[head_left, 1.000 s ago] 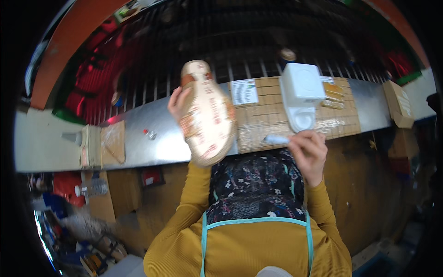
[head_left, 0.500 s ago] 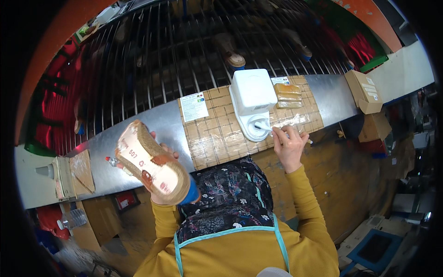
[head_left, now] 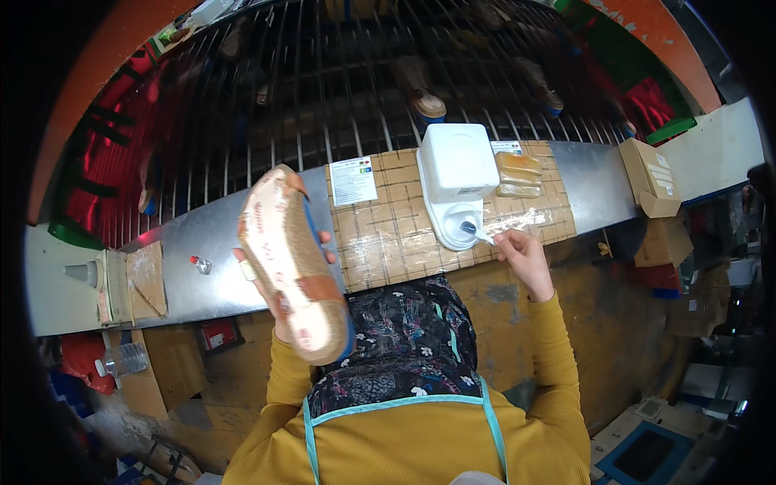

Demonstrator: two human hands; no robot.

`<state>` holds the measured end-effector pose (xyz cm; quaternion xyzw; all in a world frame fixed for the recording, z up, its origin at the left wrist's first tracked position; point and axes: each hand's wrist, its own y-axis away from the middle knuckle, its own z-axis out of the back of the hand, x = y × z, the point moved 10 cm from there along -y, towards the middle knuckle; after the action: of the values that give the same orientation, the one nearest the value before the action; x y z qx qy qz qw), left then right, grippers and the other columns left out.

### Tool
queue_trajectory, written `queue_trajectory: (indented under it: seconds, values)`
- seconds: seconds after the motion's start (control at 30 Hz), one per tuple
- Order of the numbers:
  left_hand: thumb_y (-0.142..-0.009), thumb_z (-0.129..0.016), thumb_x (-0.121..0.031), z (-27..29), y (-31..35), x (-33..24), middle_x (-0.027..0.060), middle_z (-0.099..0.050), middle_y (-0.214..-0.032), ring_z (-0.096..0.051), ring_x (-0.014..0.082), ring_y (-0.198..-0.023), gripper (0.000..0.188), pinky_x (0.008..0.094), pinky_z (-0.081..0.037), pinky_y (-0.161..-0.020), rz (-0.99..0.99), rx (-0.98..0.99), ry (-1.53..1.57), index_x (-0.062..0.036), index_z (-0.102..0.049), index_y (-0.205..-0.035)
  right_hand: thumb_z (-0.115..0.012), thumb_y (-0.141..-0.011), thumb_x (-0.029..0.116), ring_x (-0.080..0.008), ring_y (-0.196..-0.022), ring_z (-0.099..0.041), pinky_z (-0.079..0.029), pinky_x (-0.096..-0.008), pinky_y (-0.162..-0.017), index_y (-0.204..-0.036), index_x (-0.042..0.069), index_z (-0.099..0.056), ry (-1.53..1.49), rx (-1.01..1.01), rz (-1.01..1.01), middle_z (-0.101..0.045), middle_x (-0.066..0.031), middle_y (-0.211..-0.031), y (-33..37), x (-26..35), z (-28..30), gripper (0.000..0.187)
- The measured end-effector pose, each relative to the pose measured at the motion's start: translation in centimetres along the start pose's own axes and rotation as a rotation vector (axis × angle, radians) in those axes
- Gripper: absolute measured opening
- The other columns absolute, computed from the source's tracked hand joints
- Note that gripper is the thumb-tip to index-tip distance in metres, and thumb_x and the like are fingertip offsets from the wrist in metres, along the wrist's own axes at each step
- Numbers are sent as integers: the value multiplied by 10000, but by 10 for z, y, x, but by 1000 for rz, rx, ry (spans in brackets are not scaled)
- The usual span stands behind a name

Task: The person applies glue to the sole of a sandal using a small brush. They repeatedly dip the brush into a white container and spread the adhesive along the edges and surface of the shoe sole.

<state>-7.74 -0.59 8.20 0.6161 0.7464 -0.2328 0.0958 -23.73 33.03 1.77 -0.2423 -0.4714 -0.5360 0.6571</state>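
A wedge-shaped shoe (head_left: 279, 259) is in my left hand (head_left: 263, 289), its pale printed sole turned up. It has a braided-looking tan edge and some blue at the heel. My fingers wrap round it from beneath, partly hidden, with a pale wrap on one finger. My right hand (head_left: 527, 260) pinches a thin white-handled brush (head_left: 483, 236). The brush's dark tip is in the round cup at the foot of a white glue-pot-like dispenser (head_left: 458, 166). That dispenser stands on a taped cardboard sheet (head_left: 376, 238).
Amber wrapped blocks (head_left: 519, 175) lie right of the dispenser. Beyond the metal ledge runs a rack of rollers (head_left: 323, 89) carrying several shoes. A small red-capped bottle (head_left: 200, 264) lies on the left ledge; a cardboard box (head_left: 651, 178) stands at the right.
The shoe has turned more upright and shifted slightly right, uncovering the red-capped bottle. My right hand has rotated the brush a little at the cup. The whole view has shifted slightly.
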Motion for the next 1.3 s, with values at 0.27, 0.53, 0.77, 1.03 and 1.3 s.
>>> queue_trajectory:
  seconds: [0.27,0.53,0.77,1.03,1.3]
  values:
    - [-921,-402,-683,42,4,35,141,-580,-1247,-597,201,-1112,805,347,-505,-946,70,-498,-585,-24,-421,-1383,-770,-778,98,-137,-672,-580,-388,-284,-689,-923,76,-749,252,-352,550,-666,-29,-770,30,128,-7,148]
    - [-882,-486,-690,-9,-17,33,160,-615,-1201,-625,211,-1075,880,324,-496,-934,-48,-155,-725,85,-472,-1299,-813,-711,109,-103,-699,-553,-307,-297,-793,-951,125,-775,45,-351,807,-603,-28,-906,77,207,-64,243]
    - [-896,-568,-586,-10,2,13,125,-696,-951,-664,168,-870,700,289,-506,-799,-157,-240,-917,71,-594,-1136,-789,-742,81,-92,-676,-550,-297,-273,-799,-961,103,-771,-58,-251,711,-588,-38,-924,67,200,-100,221]
    - [-874,-553,-591,-2,13,-3,138,-702,-856,-654,234,-693,674,307,-454,-713,-257,-284,-1177,46,-631,-1078,-787,-749,93,-103,-712,-555,-295,-310,-794,-972,99,-767,20,-259,783,-584,-42,-925,58,218,-113,223]
    - [-905,-520,-611,-5,7,0,135,-690,-993,-663,184,-904,731,291,-506,-815,-130,-275,-938,78,-591,-1138,-791,-755,115,-90,-693,-582,-314,-290,-845,-939,90,-768,-79,-175,809,-591,-41,-911,39,225,-118,187]
